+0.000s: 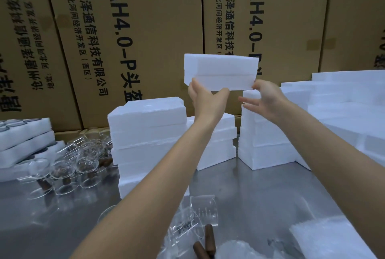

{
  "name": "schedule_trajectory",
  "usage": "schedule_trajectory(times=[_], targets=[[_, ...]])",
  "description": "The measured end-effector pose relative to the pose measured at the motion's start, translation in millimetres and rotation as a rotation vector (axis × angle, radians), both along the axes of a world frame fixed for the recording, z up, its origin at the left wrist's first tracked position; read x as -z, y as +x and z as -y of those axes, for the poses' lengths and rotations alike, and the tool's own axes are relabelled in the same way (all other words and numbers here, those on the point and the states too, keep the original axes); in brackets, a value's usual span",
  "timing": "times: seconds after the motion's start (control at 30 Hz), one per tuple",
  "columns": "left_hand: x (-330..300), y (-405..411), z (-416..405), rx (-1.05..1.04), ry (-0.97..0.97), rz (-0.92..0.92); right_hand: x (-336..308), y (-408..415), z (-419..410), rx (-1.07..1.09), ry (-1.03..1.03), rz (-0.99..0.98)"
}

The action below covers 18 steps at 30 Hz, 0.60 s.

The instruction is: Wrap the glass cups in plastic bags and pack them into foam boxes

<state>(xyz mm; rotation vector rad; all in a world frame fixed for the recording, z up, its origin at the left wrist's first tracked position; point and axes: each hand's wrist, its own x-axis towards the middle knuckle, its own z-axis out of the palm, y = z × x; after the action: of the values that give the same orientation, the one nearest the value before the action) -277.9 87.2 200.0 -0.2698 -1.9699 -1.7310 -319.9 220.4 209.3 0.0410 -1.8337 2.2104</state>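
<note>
A: What's behind everything?

B: Tall brown cardboard cartons (145, 29), matte, printed with dark characters. In front of them lies a metal table (260, 192), smooth and reflective.

A: And the white blocks?

B: Stacks of foam boxes (148, 131), rectangular, grainy and chalk-white, stand mid-table, with more heaped at the right and foam trays (25, 140) at the left.

A: Which step is in hand?

B: I judge it is fetching a box. One foam box (220, 71), a closed two-part slab with a seam along its side, is held in the air above the stacks. The left hand (205, 97) grips its lower left corner, thumb over the face and fingers underneath. The right hand (264, 97) pinches the lower right corner with thumb and forefinger, while the other fingers spread loose.

A: Where are the cups?

B: Bare glass cups (62, 167), clear, rounded and thin-walled with brown handles, cluster at the left. Nearer the person, a bagged cup (200, 215) lies on its side in crinkled film, just beside a pile of plastic bags (325, 240).

A: The next move?

B: Probably bringing the box down to the table and parting its halves. Foam is light and crumbly, so it needs gentle pressure.
</note>
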Motion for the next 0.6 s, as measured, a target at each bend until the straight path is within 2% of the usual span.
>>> schedule_trajectory(times=[0.13, 0.23, 0.43, 0.6], targets=[[12, 43, -1, 0.093, -0.011, -0.04, 3, 47, -17, 0.011, 0.032, -0.063], [43, 75, 1, 0.121, -0.055, -0.012, 30, 83, -32, 0.015, 0.025, -0.064], [100, 116, 8, 0.166, -0.187, 0.179, 109, 127, -57, 0.043, -0.013, 0.126], [134, 130, 11, 0.228, -0.303, 0.272, 152, 158, -63, 0.104, 0.069, 0.28]])
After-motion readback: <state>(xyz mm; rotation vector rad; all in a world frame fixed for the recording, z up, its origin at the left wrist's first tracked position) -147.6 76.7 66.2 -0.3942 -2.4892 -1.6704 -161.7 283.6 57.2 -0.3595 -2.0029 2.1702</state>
